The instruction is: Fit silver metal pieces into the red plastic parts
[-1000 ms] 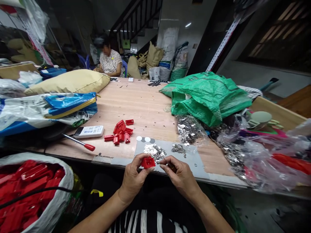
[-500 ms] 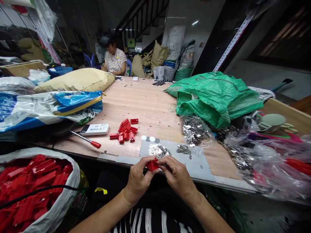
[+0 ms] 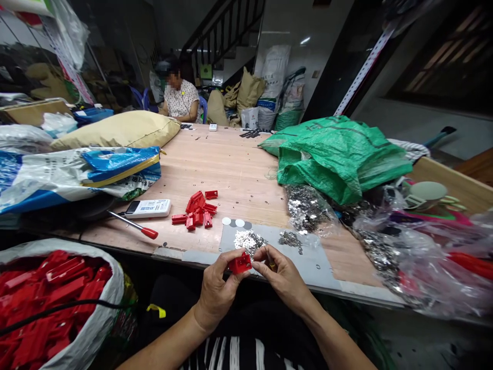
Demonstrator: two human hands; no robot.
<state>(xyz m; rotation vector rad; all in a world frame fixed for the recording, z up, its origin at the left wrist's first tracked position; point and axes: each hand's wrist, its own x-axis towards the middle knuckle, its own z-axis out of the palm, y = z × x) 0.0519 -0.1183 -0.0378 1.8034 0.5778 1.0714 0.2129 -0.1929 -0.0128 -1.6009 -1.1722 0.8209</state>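
My left hand [image 3: 216, 285] pinches a small red plastic part [image 3: 240, 263] just in front of the table edge. My right hand [image 3: 280, 275] is right beside it, fingers curled round a thin tool whose dark handle barely shows, its tip near the red part. Just beyond my hands a grey sheet [image 3: 308, 257] carries two small heaps of tiny silver metal pieces [image 3: 249, 240]. A cluster of several finished-looking red parts [image 3: 197, 209] lies on the wooden table [image 3: 231, 164] further out.
A sack of red parts [image 3: 54, 303] stands at my lower left. A red-handled screwdriver [image 3: 134, 226] and a white remote [image 3: 149, 207] lie left. Sacks [image 3: 77, 169] line the left, a green bag [image 3: 339, 154] and plastic bags of metal pieces [image 3: 308, 205] the right. Another person [image 3: 177, 97] sits at the far end.
My hands drew together so the right touched the red part, then parted slightly. The red part stays in my left hand. The view shifted a little.
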